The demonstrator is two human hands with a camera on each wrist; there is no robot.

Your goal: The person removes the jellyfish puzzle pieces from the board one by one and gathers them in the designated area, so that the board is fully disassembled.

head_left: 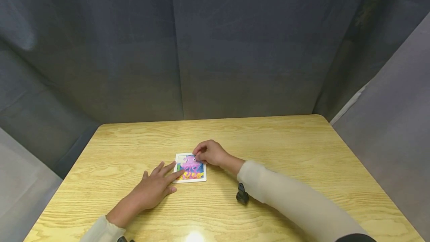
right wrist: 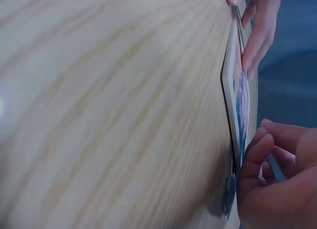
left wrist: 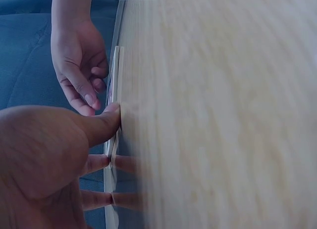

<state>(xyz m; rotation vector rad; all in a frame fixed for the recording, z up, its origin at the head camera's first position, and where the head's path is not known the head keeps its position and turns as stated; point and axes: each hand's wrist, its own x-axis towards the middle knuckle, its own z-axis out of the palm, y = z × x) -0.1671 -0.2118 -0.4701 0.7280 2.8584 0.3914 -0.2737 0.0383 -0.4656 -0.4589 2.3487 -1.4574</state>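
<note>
A small square jigsaw puzzle (head_left: 189,174) in a white frame lies on the table, picturing a pink sea creature over colourful plants. Its upper left corner is pale, without the coloured picture. My left hand (head_left: 154,189) is spread along the left side, index finger reaching over the picture; in the left wrist view the thumb (left wrist: 106,122) lies at the frame's edge. My right hand (head_left: 211,153) is over the upper right corner, hiding that part. Its thumb and index finger (right wrist: 285,132) are bent close together; I cannot tell whether a piece is between them.
The wooden table (head_left: 285,152) extends around the puzzle on all sides. Dark grey curtains (head_left: 235,47) hang behind its far edge, with paler cloth at both sides. A black device (head_left: 242,194) is strapped at the right sleeve's cuff, low over the table.
</note>
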